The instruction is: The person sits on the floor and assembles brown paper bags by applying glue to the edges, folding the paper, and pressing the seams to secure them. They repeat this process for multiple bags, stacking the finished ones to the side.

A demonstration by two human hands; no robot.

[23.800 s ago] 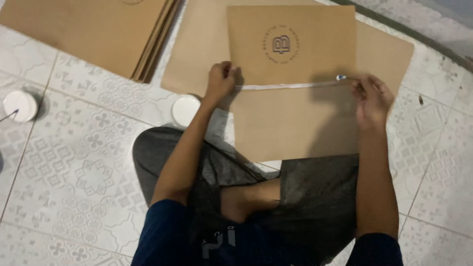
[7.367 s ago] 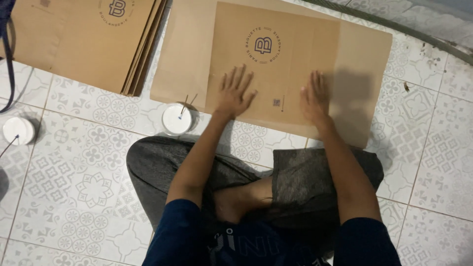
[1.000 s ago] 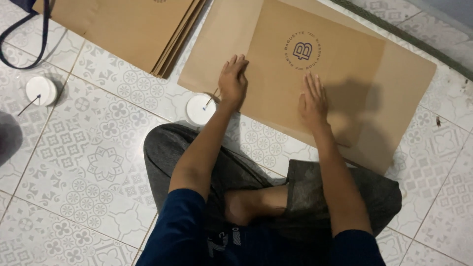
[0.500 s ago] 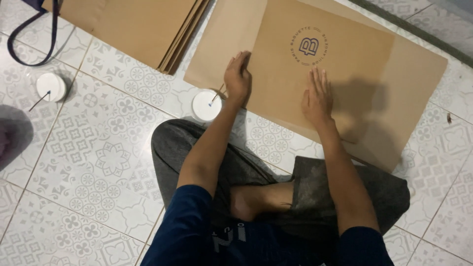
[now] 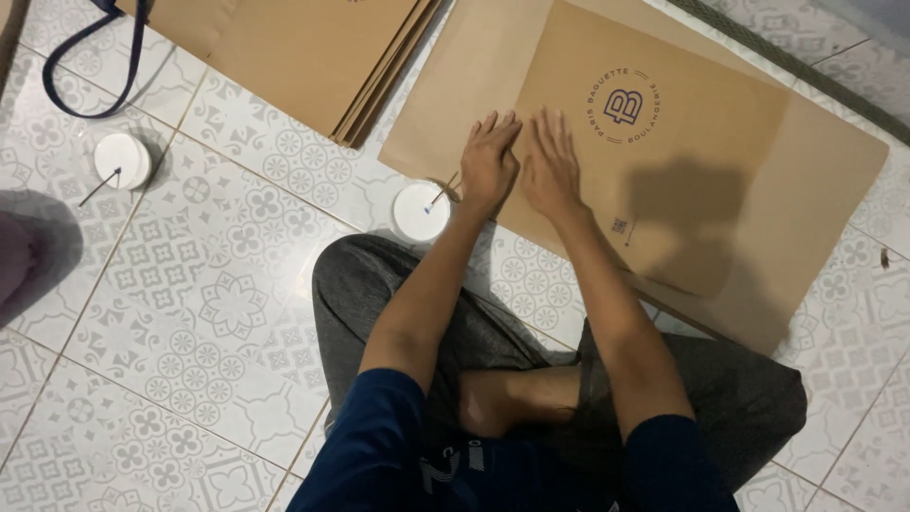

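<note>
Hands flat | our left hand (image 5: 488, 163) and right hand (image 5: 552, 171) touching, fingers spread, gripping nothing, pressing brown paper bag (image 5: 664, 171) at 12 o'clock | white cup (image 5: 421, 210) at 9 o'clock of left hand

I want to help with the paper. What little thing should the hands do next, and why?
Probably slide the left hand and right hand apart along the brown paper sheet. Both lie flat, side by side near its left edge, so the rest looks unpressed.
</note>
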